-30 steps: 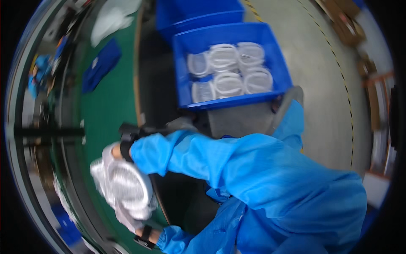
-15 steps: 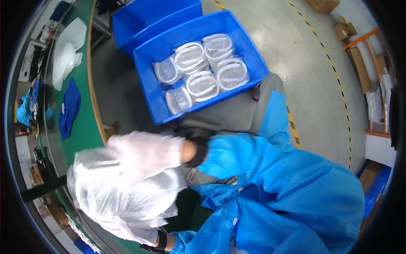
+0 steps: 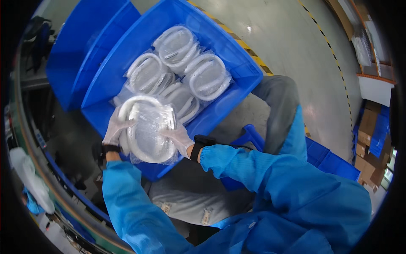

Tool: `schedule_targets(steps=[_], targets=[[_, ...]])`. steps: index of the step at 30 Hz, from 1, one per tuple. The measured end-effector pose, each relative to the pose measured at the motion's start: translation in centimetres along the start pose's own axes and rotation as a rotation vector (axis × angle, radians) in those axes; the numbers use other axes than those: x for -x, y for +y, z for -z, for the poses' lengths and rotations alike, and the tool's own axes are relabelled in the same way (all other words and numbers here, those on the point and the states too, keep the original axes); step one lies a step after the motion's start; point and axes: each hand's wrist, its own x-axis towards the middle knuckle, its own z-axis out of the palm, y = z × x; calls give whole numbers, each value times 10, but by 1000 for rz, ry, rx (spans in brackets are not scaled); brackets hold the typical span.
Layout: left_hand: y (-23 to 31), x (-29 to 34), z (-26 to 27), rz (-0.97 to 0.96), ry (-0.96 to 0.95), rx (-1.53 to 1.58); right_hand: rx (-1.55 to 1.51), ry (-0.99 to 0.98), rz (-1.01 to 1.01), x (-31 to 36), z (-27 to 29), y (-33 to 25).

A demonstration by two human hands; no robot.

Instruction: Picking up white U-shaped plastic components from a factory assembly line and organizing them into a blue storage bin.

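Observation:
A coil of white hose in a clear plastic bag point(image 3: 134, 146) is held between my two white-gloved hands over the near edge of a blue bin point(image 3: 237, 59). My left hand point(image 3: 115, 127) grips its left side, thumb on top. On its right side, my right hand point(image 3: 178, 137) closes with the thumb over the bag; the fingers beneath are hidden. Several similar bagged hose coils point(image 3: 208, 77) lie inside the bin, just beyond the held one, which partly covers some of them.
A second blue bin point(image 3: 80, 46) stands against the far left side of the first. The green-topped workbench point(image 3: 69, 216) runs along my left, with white plastic film point(image 3: 31, 178) on it. Blue crates point(image 3: 325, 158) and cardboard boxes point(image 3: 370, 169) are to the right.
My view and body have turned from the bench toward the bin. Both hands have moved, with the bagged hose coil, from the bench side to above the bin's near edge.

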Motion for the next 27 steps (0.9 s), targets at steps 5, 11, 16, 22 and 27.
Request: schedule_targets(steps=[5,11,16,22,27], targets=[[-38,-136,-43,-9,-418,-231,-353,357,-263,-80,32,57],[-81,-204,-90,-127,-483,-611,-129,480,-211,-132,100,123],[-122,-231,-118,-211,-460,-703,102,405,2,-150,118,180],[-151,-258,-135,-280,-529,-649,-355,487,-167,-162,113,174],[-170,-211,-141,-256,-273,-902,239,560,-356,-163,111,160]])
